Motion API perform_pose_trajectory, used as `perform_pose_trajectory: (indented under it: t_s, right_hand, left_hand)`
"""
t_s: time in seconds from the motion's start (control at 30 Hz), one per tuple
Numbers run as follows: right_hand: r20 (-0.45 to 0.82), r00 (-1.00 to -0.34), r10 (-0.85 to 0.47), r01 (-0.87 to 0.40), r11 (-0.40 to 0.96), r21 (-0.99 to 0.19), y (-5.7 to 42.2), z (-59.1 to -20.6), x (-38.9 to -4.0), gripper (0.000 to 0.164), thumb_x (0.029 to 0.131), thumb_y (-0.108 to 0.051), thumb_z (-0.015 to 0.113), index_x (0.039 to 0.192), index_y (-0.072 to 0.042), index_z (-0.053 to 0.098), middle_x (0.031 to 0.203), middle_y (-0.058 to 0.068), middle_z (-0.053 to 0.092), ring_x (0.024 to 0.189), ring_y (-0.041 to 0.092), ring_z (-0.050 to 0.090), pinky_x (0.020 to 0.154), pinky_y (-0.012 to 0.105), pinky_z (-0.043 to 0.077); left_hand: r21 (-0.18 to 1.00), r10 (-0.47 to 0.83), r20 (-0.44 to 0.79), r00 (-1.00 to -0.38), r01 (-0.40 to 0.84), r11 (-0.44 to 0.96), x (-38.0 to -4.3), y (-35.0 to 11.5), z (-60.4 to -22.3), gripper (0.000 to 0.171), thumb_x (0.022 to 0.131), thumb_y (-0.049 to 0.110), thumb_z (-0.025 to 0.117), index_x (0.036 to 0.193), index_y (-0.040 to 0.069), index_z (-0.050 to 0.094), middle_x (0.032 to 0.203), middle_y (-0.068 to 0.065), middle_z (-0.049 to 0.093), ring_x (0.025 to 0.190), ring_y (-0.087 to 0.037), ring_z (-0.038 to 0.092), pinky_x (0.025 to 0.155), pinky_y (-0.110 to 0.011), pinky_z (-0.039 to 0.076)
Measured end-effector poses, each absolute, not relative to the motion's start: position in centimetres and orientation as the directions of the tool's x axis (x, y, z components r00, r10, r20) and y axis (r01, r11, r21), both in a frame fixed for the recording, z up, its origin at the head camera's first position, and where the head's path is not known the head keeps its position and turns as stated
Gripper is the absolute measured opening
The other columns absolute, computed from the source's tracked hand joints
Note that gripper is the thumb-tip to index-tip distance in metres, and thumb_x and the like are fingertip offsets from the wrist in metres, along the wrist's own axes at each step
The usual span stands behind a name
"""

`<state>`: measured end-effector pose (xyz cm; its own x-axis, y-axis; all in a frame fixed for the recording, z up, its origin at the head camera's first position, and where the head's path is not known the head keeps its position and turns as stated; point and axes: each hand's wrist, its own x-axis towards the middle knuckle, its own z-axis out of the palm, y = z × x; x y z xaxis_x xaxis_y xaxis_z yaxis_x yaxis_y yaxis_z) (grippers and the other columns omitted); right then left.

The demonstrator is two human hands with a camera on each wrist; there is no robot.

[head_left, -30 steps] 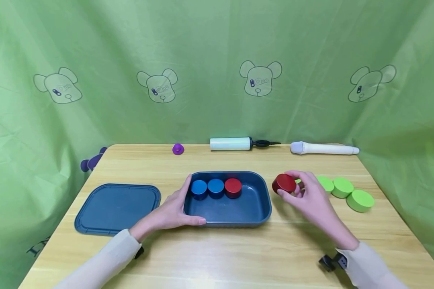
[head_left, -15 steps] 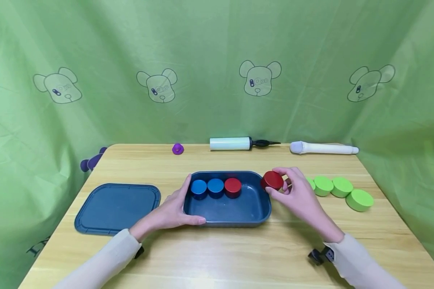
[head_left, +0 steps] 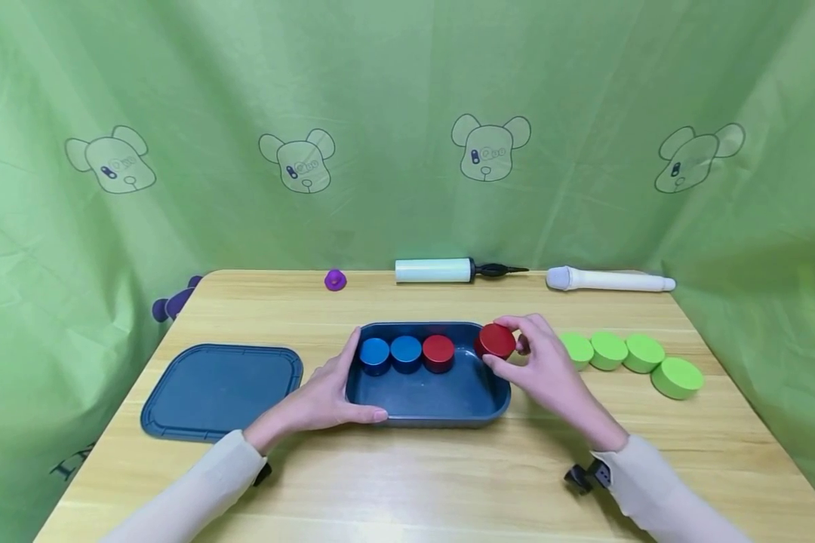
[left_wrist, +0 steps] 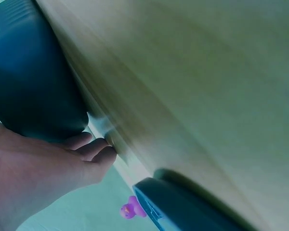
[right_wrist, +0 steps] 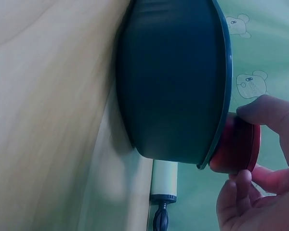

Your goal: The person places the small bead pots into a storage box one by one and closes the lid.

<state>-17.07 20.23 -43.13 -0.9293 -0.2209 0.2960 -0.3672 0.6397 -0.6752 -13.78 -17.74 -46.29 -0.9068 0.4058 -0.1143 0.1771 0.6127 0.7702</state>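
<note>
My left hand [head_left: 322,392] holds the left end of a dark blue box [head_left: 424,400], thumb along the front wall and index finger at the left side. Inside, along the back wall, stand two blue round tins [head_left: 405,353] and a red round tin [head_left: 438,353]. My right hand [head_left: 543,366] pinches a second red tin [head_left: 495,341] between thumb and fingers, over the box's back right corner. In the right wrist view this red tin [right_wrist: 236,144] sits at the level of the box's rim, tilted; whether it touches the rim I cannot tell.
Several light green discs [head_left: 643,353] lie right of the box. A dark blue lid [head_left: 222,392] lies left. Along the back edge are a purple rubber duck [head_left: 335,280], a white hand pump [head_left: 433,270] and a white rod [head_left: 611,280]. A green curtain [head_left: 394,90] hangs behind.
My right hand has carried the red tin leftward, from beside the box to above its right end, uncovering a green disc. My left hand and the box have stayed put.
</note>
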Motion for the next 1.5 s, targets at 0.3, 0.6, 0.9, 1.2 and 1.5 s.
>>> perform_pose_trajectory:
  t_s: [0.3,0.6,0.9,1.2,1.5]
  right_hand:
    - [0.285,-0.928,-0.241,-0.373,0.628,-0.683,19.3,-43.3,-17.3,0.056,0.090,-0.021,0.094,0.138,-0.006,0.070,0.120,0.013,0.062,0.111,0.036,0.057,0.090,0.051,0.049]
    - [0.223,-0.947,-0.232,-0.321,0.645,-0.693,18.5,-43.8,-17.6,0.056,0.090,-0.023,0.094,0.138,-0.005,0.070,0.139,0.021,0.051,0.129,0.040,0.048,0.092,0.051,0.049]
    - [0.203,-0.938,-0.280,-0.343,0.666,-0.663,18.3,-44.9,-18.3,0.054,0.088,-0.018,0.093,0.135,-0.004,0.070,0.139,0.023,0.050,0.130,0.042,0.047,0.107,0.059,0.045]
    - [0.169,-0.939,-0.300,-0.336,0.692,-0.638,17.8,-44.7,-18.5,0.051,0.089,-0.018,0.093,0.132,-0.001,0.071,0.137,0.025,0.051,0.126,0.041,0.051,0.104,0.057,0.048]
    - [0.101,-0.939,-0.329,-0.325,0.748,-0.578,17.4,-44.8,-19.0,0.052,0.090,-0.020,0.092,0.133,0.000,0.071,0.137,0.025,0.052,0.117,0.040,0.058,0.095,0.052,0.054]
  left_hand:
    - [0.770,0.400,-0.116,-0.909,0.172,0.614,-13.7,-17.8,-46.3,0.141,0.083,0.062,0.091,0.176,0.028,-0.010,0.181,-0.014,0.014,0.162,-0.043,0.021,0.123,-0.071,0.026]
    - [0.767,0.401,-0.113,-0.909,0.177,0.617,-13.8,-17.8,-46.4,0.142,0.083,0.065,0.090,0.176,0.028,-0.011,0.181,-0.014,0.014,0.162,-0.043,0.021,0.123,-0.070,0.026]
    - [0.775,0.406,-0.100,-0.909,0.185,0.604,-13.9,-17.8,-46.4,0.142,0.083,0.063,0.091,0.176,0.024,-0.009,0.180,-0.014,0.016,0.162,-0.042,0.023,0.123,-0.069,0.028]
    - [0.773,0.408,-0.107,-0.907,0.182,0.608,-13.9,-17.7,-46.4,0.142,0.083,0.063,0.091,0.176,0.024,-0.009,0.181,-0.013,0.014,0.162,-0.041,0.022,0.124,-0.068,0.027]
    - [0.774,0.404,-0.109,-0.908,0.178,0.608,-13.8,-17.7,-46.4,0.142,0.083,0.063,0.091,0.176,0.025,-0.009,0.181,-0.013,0.014,0.163,-0.041,0.021,0.124,-0.069,0.027]
